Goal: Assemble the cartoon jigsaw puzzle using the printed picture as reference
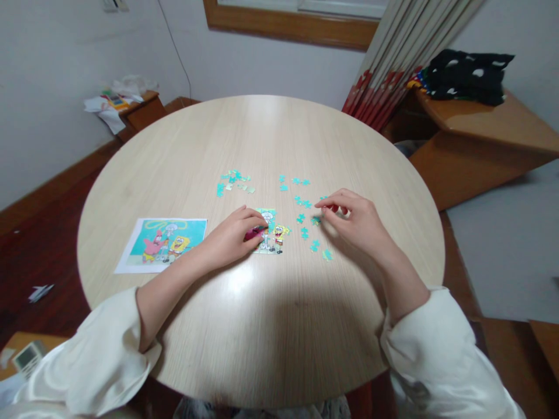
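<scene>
Pale walls surround one round wood-grain desk. Near its middle lies one partly assembled SpongeBob jigsaw puzzle. Across its left part rests the left hand, grip unclenched, fingers on the puzzle. About a dozen loose turquoise pieces run along its right side and beyond; near them the right hand has its grip released, thumb and forefinger slightly parted. Past the left hand lies one overlapping cluster of pieces, too small to count. One printed picture of three cartoon characters lies to the left, partly hidden by the left forearm. Farther out, one curtain hangs beside one window frame, and one black cloth with white spots tops a wooden cabinet.
</scene>
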Demonstrator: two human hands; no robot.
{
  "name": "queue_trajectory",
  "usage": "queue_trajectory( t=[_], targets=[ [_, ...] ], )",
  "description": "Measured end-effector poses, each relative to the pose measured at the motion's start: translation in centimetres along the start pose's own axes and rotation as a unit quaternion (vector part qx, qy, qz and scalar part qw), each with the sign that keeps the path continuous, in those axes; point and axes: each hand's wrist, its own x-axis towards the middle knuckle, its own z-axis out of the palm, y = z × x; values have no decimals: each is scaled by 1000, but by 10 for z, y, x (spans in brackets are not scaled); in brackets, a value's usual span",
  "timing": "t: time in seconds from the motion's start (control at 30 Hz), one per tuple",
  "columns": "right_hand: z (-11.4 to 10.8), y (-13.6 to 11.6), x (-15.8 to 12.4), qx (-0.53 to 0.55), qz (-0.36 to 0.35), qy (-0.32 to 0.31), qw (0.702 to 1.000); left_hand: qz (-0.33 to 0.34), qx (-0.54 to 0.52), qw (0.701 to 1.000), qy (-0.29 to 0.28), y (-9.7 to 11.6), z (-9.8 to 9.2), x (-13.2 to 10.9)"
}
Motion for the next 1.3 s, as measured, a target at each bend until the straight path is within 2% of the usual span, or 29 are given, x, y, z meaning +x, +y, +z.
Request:
queue_trajectory(
  t=[0.13,0.23,0.57,0.7,1.0,1.2,1.3],
  targets=[
    [1,2,0,1,6,-22,1000,-5,-20,1000,23,1,-2,0],
    [2,2,-1,4,15,-35,999,-8,-6,1000,17,2,-4,-1],
    [1,7,0,1,34,-54,998,-63,97,986,-120,3,0,-4],
    [0,8,1,-11,45,-58,997,-69,136,977,-150,5,-1,-4],
    [-4,19,2,-32,81,-88,992,-64,146,977,-140,3,2,-6],
    [-3,18,1,-25,57,-118,991,-54,128,983,-124,-1,4,-7],
    [-2,18,2,-27,57,-109,992,-53,124,984,-120,-2,4,-7]
  ],
)
